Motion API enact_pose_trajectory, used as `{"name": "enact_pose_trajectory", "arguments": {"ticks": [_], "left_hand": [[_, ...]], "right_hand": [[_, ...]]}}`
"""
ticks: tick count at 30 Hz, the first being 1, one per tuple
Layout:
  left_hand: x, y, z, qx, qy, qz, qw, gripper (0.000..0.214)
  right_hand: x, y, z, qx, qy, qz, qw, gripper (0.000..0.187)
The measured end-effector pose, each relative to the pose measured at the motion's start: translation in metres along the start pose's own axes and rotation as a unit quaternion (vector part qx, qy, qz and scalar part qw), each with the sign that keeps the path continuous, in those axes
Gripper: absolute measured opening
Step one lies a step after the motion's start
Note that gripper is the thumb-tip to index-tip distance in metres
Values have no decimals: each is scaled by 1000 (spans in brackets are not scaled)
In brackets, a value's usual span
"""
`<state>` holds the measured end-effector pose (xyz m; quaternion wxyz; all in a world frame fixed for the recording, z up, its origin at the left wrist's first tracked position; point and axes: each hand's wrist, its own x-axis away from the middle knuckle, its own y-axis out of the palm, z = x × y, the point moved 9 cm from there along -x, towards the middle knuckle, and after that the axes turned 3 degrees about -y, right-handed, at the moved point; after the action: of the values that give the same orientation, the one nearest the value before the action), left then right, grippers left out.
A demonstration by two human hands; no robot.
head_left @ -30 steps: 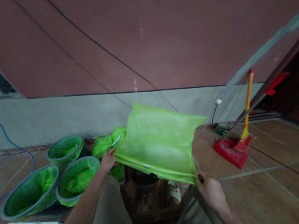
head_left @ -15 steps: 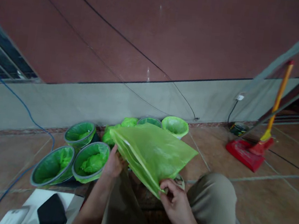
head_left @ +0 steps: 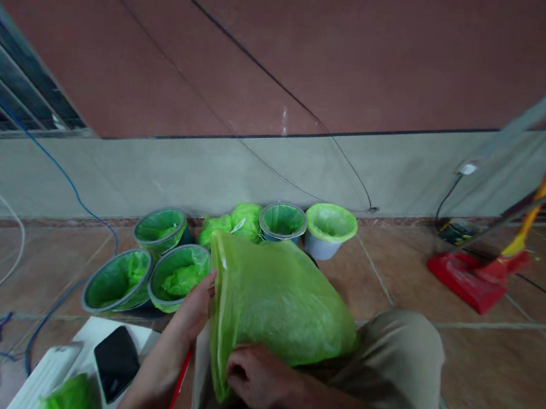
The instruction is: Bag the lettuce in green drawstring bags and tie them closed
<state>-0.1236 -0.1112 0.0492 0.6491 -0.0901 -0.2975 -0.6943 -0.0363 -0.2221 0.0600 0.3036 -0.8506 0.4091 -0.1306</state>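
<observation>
A green plastic bag is spread above my lap, its layered open edge facing left. My left hand grips that edge near its upper part, with the fingertips hidden behind the plastic. Lower down, my right hand is closed on the bag near its bottom left corner. The bag's rounded right end rests by my right knee. Just left of my left hand stands a bin lined with green plastic, a crumpled bag inside it.
More lined bins stand nearby: two at left, a grey-rimmed one and a white one by the wall. Green bundles lie between. A phone lies on a white box. A red dustpan stands right.
My right hand has moved left and down along the bag's edge. The bag has turned, so its open edge now runs nearly upright. The view has shifted slightly left.
</observation>
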Motion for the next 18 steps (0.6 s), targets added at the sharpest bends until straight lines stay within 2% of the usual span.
{"name": "enact_pose_trajectory", "arguments": {"ticks": [2,5,8,10,11,13,14,16,17,18], "left_hand": [[4,6,-4,20,-13,-29,999,56],[2,12,-9,18,9,-43,999,55],[-6,8,-16,10,30,-24,999,55],[-10,-1,-19,19,36,5,999,53],[-10,-6,-19,27,38,22,999,51],[-7,-17,-19,43,35,51,997,46],[-4,-22,-18,49,30,62,996,43],[5,-31,-16,60,20,77,995,39],[10,-34,-15,65,16,80,995,39],[16,-37,-14,69,12,81,994,39]], "right_hand": [[-11,8,3,-12,-11,-19,1000,17],[-24,28,17,-49,15,-47,998,19],[-28,46,21,-73,37,-74,994,19],[-26,39,15,-89,12,-55,994,17],[-25,26,16,-97,4,-26,995,17],[-19,-17,35,-103,28,79,991,17],[-12,-44,56,-93,64,142,983,16],[10,-100,112,-41,163,268,949,20],[25,-122,144,4,231,309,923,25],[38,-138,176,40,301,322,897,31]]}}
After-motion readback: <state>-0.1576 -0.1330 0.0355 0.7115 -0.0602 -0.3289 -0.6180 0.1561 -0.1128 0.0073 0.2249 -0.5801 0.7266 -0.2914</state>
